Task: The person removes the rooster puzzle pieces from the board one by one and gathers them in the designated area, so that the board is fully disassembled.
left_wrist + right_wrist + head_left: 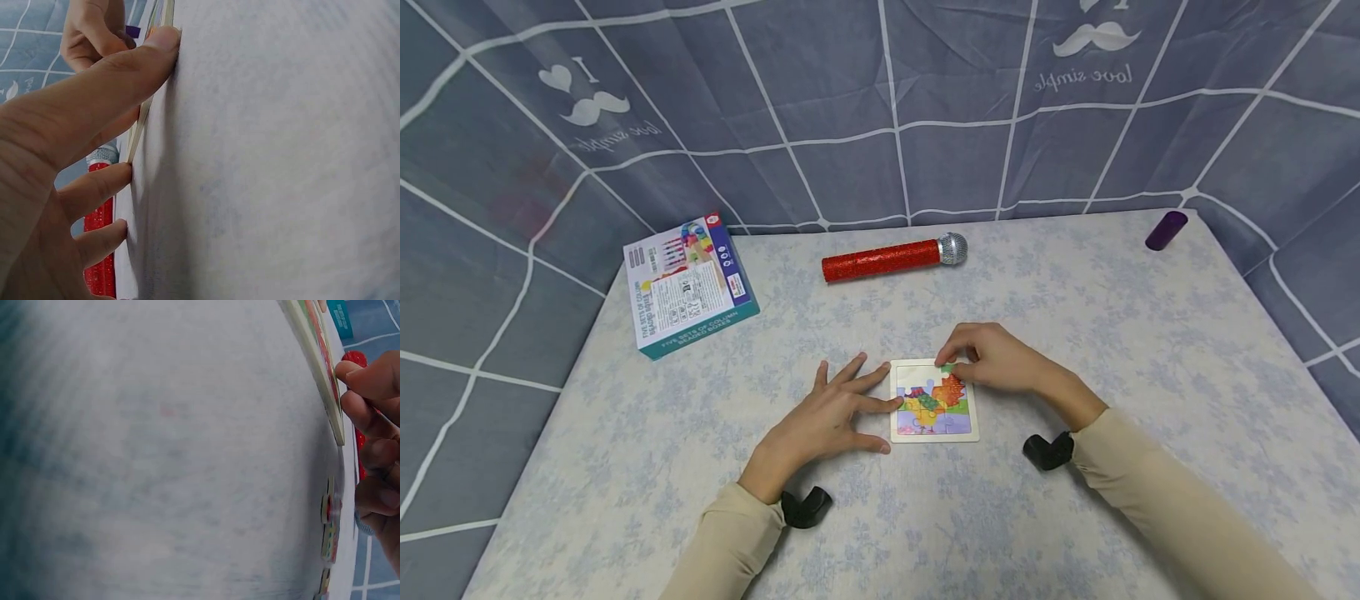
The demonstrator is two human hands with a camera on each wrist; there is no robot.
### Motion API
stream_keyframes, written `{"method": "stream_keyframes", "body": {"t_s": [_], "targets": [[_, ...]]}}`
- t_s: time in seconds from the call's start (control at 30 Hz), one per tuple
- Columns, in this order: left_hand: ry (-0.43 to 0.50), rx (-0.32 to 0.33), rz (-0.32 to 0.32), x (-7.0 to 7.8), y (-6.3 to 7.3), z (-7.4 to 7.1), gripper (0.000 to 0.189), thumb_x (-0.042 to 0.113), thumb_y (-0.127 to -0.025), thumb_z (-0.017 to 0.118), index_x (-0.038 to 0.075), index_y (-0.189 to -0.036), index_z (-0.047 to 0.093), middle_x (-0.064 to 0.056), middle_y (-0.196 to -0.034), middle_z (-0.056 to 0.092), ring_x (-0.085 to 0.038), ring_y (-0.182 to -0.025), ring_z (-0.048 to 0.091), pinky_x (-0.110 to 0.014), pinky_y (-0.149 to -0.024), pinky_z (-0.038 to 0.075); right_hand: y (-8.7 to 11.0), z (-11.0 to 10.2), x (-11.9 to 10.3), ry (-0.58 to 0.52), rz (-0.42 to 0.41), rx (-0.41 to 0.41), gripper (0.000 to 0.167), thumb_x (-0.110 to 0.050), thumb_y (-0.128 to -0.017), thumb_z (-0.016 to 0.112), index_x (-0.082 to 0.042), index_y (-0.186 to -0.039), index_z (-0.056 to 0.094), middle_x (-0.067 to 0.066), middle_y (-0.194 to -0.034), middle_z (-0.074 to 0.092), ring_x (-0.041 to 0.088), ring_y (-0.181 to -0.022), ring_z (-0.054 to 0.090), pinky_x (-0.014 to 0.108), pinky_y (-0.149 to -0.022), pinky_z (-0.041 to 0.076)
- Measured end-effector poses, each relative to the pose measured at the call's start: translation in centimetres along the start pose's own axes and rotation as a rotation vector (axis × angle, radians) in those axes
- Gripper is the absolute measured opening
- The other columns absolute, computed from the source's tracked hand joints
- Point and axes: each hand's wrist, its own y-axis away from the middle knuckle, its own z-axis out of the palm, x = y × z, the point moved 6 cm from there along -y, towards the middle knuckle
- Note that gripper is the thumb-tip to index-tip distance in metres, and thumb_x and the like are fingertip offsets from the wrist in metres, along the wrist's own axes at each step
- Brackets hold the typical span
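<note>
A small square jigsaw puzzle (931, 422) in a pale frame lies on the table, showing a colourful bird, with a bare strip at its upper left. My left hand (829, 417) spreads its fingers along the frame's left side, index fingertip over the picture. In the left wrist view the thumb (119, 84) lies against the frame edge. At the puzzle's top right, my right hand (1000, 358) pinches a green puzzle piece (947, 367), mostly hidden by the fingers. The right wrist view shows its fingertips at the frame (325, 394).
Several loose puzzle pieces (329, 525) lie beside the frame, under the right hand. Beyond the puzzle is a red glitter microphone (883, 261). A boxed bead set (688, 287) sits at the back left, a purple cylinder (1167, 231) at the back right. A grey curtain (850, 175) hangs behind.
</note>
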Motion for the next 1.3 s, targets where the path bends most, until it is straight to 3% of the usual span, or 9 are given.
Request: {"method": "stream_keyframes", "body": {"t_s": [0.17,0.47,0.67,0.9,1.1,1.3], "targets": [[-0.005,0.003,0.005,0.0,0.0,0.0,0.064,0.041,-0.074,0.085,0.022,-0.131,0.064,-0.006,-0.156,0.035,-0.037,-0.149,0.012,-0.074,-0.107,0.002,-0.4,0.2,-0.6,0.068,-0.033,-0.027,0.018,-0.002,-0.087,0.065,-0.014,-0.094,0.076,-0.005,-0.091,0.065,0.012,-0.071,0.051,0.028,-0.064,0.044],[0.006,0.011,-0.011,0.0,0.0,0.0,0.062,0.041,-0.074,0.084,0.023,-0.131,0.065,-0.004,-0.156,0.035,-0.035,-0.149,0.013,-0.074,-0.107,0.002,-0.9,0.2,-2.1,0.287,-0.135,-0.07,0.022,0.0,-0.087,0.057,-0.016,-0.087,0.073,-0.009,-0.088,0.062,0.008,-0.077,0.053,0.031,-0.073,0.047],[0.002,0.016,-0.039,0.0,-0.2,-0.1,0.056,0.04,-0.078,0.081,0.024,-0.129,0.066,-0.002,-0.155,0.037,-0.034,-0.149,0.015,-0.074,-0.107,0.003,-1.2,0.5,-3.3,0.431,-0.247,-0.102,0.02,-0.002,-0.091,0.06,-0.016,-0.08,0.068,-0.009,-0.082,0.055,0.009,-0.077,0.05,0.028,-0.067,0.046],[0.002,0.018,-0.042,0.1,-0.2,0.0,0.054,0.041,-0.077,0.081,0.024,-0.127,0.067,-0.002,-0.154,0.038,-0.033,-0.149,0.015,-0.074,-0.107,0.003,-1.7,1.3,-3.7,0.575,-0.285,-0.136,0.019,-0.008,-0.094,0.063,-0.017,-0.077,0.063,-0.008,-0.076,0.044,0.011,-0.071,0.043,0.024,-0.06,0.039],[-0.002,0.014,-0.053,0.1,-0.3,0.0,0.054,0.041,-0.077,0.082,0.025,-0.127,0.067,-0.002,-0.154,0.038,-0.034,-0.148,0.015,-0.074,-0.107,0.004,-1.8,1.7,-3.5,0.567,-0.286,-0.147,0.015,-0.008,-0.095,0.062,-0.015,-0.082,0.062,-0.005,-0.078,0.042,0.01,-0.069,0.041,0.024,-0.062,0.038],[-0.001,0.018,-0.059,0.2,-0.3,-0.2,0.054,0.039,-0.076,0.083,0.023,-0.126,0.068,-0.004,-0.154,0.038,-0.035,-0.148,0.015,-0.075,-0.107,0.005,-1.2,0.8,-2.9,0.401,-0.206,-0.116,0.019,-0.008,-0.096,0.057,-0.018,-0.08,0.054,-0.007,-0.077,0.044,0.009,-0.069,0.043,0.027,-0.065,0.04]]}}
